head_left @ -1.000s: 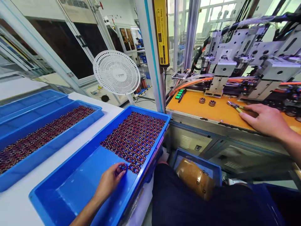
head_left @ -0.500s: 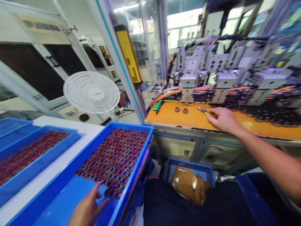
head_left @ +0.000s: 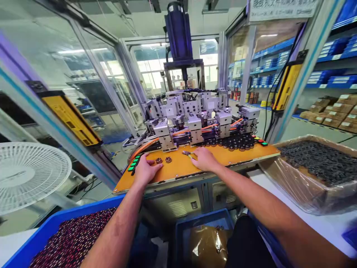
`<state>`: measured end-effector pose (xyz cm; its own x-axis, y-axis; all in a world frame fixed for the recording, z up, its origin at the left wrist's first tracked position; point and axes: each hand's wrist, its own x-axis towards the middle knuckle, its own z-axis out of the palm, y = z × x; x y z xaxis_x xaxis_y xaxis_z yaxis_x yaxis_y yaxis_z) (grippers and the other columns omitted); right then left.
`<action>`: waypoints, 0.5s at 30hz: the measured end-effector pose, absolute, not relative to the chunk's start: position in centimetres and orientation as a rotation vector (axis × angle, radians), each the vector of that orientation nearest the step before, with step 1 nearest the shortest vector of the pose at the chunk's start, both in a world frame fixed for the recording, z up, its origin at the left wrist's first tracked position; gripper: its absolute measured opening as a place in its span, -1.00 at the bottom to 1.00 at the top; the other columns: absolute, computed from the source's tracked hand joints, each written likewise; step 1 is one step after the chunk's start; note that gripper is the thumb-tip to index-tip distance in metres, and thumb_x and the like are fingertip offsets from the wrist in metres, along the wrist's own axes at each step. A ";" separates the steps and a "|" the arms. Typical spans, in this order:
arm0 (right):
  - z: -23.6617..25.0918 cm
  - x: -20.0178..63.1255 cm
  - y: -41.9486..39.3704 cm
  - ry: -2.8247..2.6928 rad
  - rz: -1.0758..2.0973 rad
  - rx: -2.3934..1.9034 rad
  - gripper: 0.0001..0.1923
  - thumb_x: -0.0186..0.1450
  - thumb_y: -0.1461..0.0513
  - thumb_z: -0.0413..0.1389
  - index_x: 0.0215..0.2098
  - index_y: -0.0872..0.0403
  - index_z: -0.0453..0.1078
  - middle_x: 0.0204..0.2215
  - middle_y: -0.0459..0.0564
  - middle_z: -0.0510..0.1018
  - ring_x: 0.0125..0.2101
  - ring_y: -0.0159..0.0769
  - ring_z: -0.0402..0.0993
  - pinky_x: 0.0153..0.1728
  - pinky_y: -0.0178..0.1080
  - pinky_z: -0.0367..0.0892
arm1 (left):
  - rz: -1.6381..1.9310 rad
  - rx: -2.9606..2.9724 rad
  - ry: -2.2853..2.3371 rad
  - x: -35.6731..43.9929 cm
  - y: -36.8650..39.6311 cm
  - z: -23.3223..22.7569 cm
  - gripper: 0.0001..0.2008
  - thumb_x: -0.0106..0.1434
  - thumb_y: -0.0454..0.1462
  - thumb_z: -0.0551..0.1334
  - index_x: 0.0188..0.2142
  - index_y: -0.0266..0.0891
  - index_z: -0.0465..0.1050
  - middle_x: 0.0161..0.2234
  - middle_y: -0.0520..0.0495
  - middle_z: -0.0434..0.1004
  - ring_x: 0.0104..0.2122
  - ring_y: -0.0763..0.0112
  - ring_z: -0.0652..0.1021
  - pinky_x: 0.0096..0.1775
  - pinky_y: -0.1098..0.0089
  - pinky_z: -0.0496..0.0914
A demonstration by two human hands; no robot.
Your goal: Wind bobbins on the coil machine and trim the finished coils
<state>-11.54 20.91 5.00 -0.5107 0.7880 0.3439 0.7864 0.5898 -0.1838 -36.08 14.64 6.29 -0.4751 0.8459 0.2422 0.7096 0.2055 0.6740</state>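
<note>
My left hand (head_left: 145, 169) is over the left part of the orange worktop (head_left: 178, 169), thumb and forefinger apart. Beside its fingertips lies a small round part that looks like a wound motor stator (head_left: 158, 160); whether they touch it I cannot tell. A second such stator (head_left: 168, 159) is just to the right. In my right hand (head_left: 205, 159) is a pair of small cutting pliers (head_left: 188, 153), jaws pointing left and away from me, the hand resting on the worktop. Many dark round parts (head_left: 237, 143) stand grouped behind and right of it.
A machine with several clamping heads (head_left: 194, 128) stands behind the worktop. Green buttons (head_left: 134, 163) are at its left end. A blue tray (head_left: 63, 216) of small parts is at lower left, a plastic-lined box (head_left: 306, 186) at right, and a blue bin (head_left: 181, 238) below.
My left hand has left the blue tray and moved to the stators on the worktop. The view has swung right. My right hand still holds the pliers on the worktop.
</note>
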 end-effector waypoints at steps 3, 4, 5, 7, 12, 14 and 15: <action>4.9 -11.5 21.0 -2.426 0.014 -1.259 -0.65 0.36 0.13 0.07 -0.07 0.23 0.49 -0.08 0.18 0.57 -0.03 -0.15 0.44 0.01 -0.17 0.29 | 1.239 1.388 2.224 -35.7 15.9 6.7 -0.46 0.14 -0.23 0.39 0.10 -0.28 0.35 -0.17 -0.11 0.56 -0.12 0.18 0.57 0.05 -0.02 0.39; 4.9 -11.4 21.0 -2.423 0.019 -1.255 -0.65 0.36 0.13 0.07 -0.06 0.23 0.49 -0.07 0.18 0.56 -0.02 -0.15 0.43 0.02 -0.16 0.29 | 1.290 1.351 2.187 -35.6 15.5 6.8 -0.45 0.11 -0.25 0.39 0.09 -0.28 0.35 -0.20 -0.10 0.56 -0.13 0.18 0.57 0.06 -0.02 0.39; 4.8 -11.4 21.0 -2.419 0.026 -1.250 -0.65 0.36 0.13 0.08 -0.06 0.23 0.48 -0.06 0.18 0.56 -0.02 -0.14 0.43 0.03 -0.15 0.29 | 1.344 1.312 2.141 -35.6 14.7 6.9 -0.41 0.07 -0.26 0.40 0.10 -0.28 0.34 -0.22 -0.09 0.55 -0.16 0.19 0.58 0.05 -0.01 0.41; 4.8 -11.4 20.9 -2.411 0.046 -1.238 -0.66 0.35 0.14 0.09 -0.07 0.23 0.48 -0.06 0.18 0.56 -0.02 -0.14 0.44 0.03 -0.12 0.30 | 1.456 1.228 2.027 -35.4 12.3 6.9 -0.29 0.00 -0.23 0.40 0.14 -0.28 0.27 -0.23 -0.08 0.53 -0.22 0.24 0.60 0.00 0.06 0.46; 5.0 -11.4 21.1 -2.384 0.106 -1.200 -0.71 0.33 0.18 0.11 -0.14 0.27 0.51 -0.13 0.26 0.58 -0.05 -0.04 0.47 0.02 -0.06 0.34 | 1.617 1.024 1.771 -33.9 3.3 4.8 -0.16 -0.13 -0.05 0.37 0.14 -0.21 0.21 -0.17 -0.14 0.59 -0.18 0.20 0.64 -0.08 0.17 0.54; 5.3 -11.4 20.9 -2.364 0.118 -1.176 -0.70 0.34 0.19 0.10 -0.13 0.29 0.51 -0.12 0.32 0.58 -0.04 0.01 0.47 0.02 -0.03 0.35 | 1.597 0.990 1.704 -32.3 -0.5 3.4 -0.21 -0.20 -0.08 0.46 0.05 -0.19 0.32 -0.18 -0.15 0.63 -0.14 0.15 0.64 -0.09 0.21 0.55; 5.5 -11.4 20.6 -2.354 0.117 -1.149 -0.68 0.35 0.19 0.09 -0.09 0.30 0.50 -0.08 0.34 0.56 0.00 0.02 0.46 0.05 -0.02 0.34 | 1.588 0.991 1.661 -31.3 -2.2 2.7 -0.26 -0.21 -0.10 0.49 0.00 -0.18 0.37 -0.19 -0.14 0.65 -0.13 0.14 0.64 -0.10 0.23 0.56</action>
<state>-11.35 20.58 5.48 -0.5091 0.7571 0.4094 0.7128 0.6375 -0.2925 -31.34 -2.22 2.72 -0.5199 0.8523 0.0570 0.0955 -0.0083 0.9954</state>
